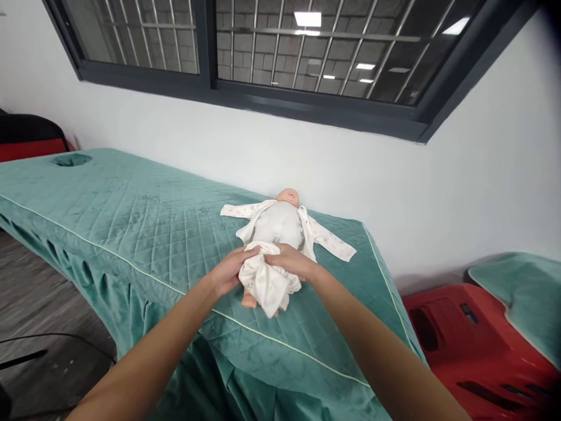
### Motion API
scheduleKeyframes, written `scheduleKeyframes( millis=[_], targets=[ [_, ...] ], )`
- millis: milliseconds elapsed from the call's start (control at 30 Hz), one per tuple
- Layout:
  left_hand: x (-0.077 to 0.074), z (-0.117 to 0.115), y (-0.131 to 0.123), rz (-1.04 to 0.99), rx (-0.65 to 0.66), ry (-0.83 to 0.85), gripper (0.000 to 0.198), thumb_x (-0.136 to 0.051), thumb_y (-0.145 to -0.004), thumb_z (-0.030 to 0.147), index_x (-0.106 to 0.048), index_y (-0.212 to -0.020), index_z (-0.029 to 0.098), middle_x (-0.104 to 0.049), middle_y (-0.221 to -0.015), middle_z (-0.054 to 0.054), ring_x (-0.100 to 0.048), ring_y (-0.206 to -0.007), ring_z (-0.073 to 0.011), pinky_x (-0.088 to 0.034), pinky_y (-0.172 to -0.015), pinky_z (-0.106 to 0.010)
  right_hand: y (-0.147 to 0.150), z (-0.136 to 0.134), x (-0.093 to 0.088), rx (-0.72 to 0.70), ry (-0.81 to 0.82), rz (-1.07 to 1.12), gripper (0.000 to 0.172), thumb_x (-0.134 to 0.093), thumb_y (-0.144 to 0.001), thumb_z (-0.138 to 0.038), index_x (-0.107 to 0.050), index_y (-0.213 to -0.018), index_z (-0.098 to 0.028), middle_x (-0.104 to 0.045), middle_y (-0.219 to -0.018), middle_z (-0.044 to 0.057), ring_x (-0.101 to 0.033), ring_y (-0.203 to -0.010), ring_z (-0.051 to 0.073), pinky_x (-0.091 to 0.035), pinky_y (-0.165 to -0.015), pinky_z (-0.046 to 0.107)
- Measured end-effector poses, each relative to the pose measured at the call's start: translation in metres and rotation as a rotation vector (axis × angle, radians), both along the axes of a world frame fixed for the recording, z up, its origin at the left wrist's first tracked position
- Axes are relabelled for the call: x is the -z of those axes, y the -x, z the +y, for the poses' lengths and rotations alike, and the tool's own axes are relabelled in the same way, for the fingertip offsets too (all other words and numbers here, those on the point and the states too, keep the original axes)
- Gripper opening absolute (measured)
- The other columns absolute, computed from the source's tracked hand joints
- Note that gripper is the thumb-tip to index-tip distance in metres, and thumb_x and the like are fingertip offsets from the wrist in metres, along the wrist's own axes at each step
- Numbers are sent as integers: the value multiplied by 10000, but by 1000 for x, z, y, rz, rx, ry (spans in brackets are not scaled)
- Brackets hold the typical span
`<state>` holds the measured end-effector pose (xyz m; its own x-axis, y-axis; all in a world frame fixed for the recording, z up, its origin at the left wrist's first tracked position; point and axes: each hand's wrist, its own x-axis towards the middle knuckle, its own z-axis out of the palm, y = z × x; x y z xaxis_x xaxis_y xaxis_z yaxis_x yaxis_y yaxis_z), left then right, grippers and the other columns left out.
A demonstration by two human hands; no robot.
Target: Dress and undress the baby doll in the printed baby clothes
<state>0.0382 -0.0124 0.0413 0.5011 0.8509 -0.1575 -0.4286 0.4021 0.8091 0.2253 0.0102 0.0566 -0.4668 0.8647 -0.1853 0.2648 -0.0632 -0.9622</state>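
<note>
A baby doll (288, 197) lies on its back on the green quilted bed, head toward the wall. Its torso is whitish, and a white printed baby jacket (332, 240) lies spread open under it with both sleeves stretched outward. Over the doll's legs, my left hand (233, 268) and my right hand (293, 261) grip the gathered waistband of white printed baby pants (266, 284), one at each side. The pants hang bunched toward me. One doll foot (249, 300) shows below the cloth at the left; most of the legs are hidden.
The green massage bed (144, 216) has a face hole (72, 159) at its far left end. Behind it are a white wall and a barred window (307, 52). A red plastic chair (477, 345) with a green cloth (526, 292) stands at the right.
</note>
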Motion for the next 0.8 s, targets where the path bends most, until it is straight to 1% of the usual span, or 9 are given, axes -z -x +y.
scheduleKeyframes(
  millis=[100,200,300,400,467,567,667,733,800],
  targets=[
    [-2,-21,0,-23,-16,80,349,-746,-784,376,-710,-1006,108,-731,-927,-114,-671,-774,-190,-514,-709,-273,1,0,3,2,-193,-173,360,-697,-779,-421,-699,-1028,-161,-717,-986,49,-640,-886,203,-478,-762,299],
    [-4,-46,-4,-22,-86,189,300,-716,-804,384,-718,-971,134,-731,-937,-107,-668,-758,-194,-522,-672,-281,4,-2,2,-44,-314,-349,299,-663,-783,-439,-684,-904,-166,-702,-897,26,-629,-839,192,-459,-722,277],
    [-4,-72,-10,-41,-207,271,256,-708,-804,350,-721,-973,159,-734,-976,-103,-676,-795,-208,-530,-671,-283,9,-5,-1,-110,-394,-511,224,-630,-784,-382,-667,-864,-176,-698,-876,16,-623,-809,174,-438,-687,249],
    [-2,-93,-17,-47,-301,303,295,-712,-794,346,-712,-1044,189,-732,-1029,-97,-684,-856,-221,-530,-680,-278,13,-5,-4,-161,-424,-597,137,-646,-719,-268,-682,-818,-181,-709,-868,21,-616,-794,168,-417,-673,239],
    [2,-105,-20,-31,-346,314,316,-722,-780,345,-706,-1059,197,-727,-1048,-90,-682,-867,-212,-523,-678,-267,16,-3,-4,-179,-428,-630,128,-684,-671,-258,-689,-772,-180,-711,-827,29,-602,-749,168,-400,-650,246],
    [13,-119,-22,-10,-408,288,282,-731,-758,352,-696,-980,183,-722,-962,-69,-656,-782,-170,-487,-636,-240,19,2,-1,-201,-436,-686,179,-749,-616,-313,-682,-699,-169,-695,-742,43,-565,-666,164,-362,-594,261],
    [32,-127,-20,77,-486,193,285,-715,-772,409,-670,-925,172,-656,-775,-15,-547,-614,-110,-387,-524,-211,22,4,2,-221,-445,-716,209,-762,-609,-345,-673,-658,-163,-673,-683,43,-527,-608,148,-322,-554,266],
    [47,-127,-14,184,-560,130,292,-709,-771,425,-655,-890,164,-582,-675,21,-461,-541,-91,-333,-486,-212,23,4,2,-233,-447,-727,231,-775,-603,-365,-673,-646,-163,-658,-657,33,-509,-590,138,-305,-541,265],
    [59,-122,-5,299,-614,70,287,-697,-767,431,-641,-845,160,-528,-614,40,-414,-508,-90,-315,-474,-220,21,2,0,-244,-438,-730,275,-781,-602,-420,-674,-632,-169,-638,-640,15,-500,-591,134,-297,-534,260]
  ],
)
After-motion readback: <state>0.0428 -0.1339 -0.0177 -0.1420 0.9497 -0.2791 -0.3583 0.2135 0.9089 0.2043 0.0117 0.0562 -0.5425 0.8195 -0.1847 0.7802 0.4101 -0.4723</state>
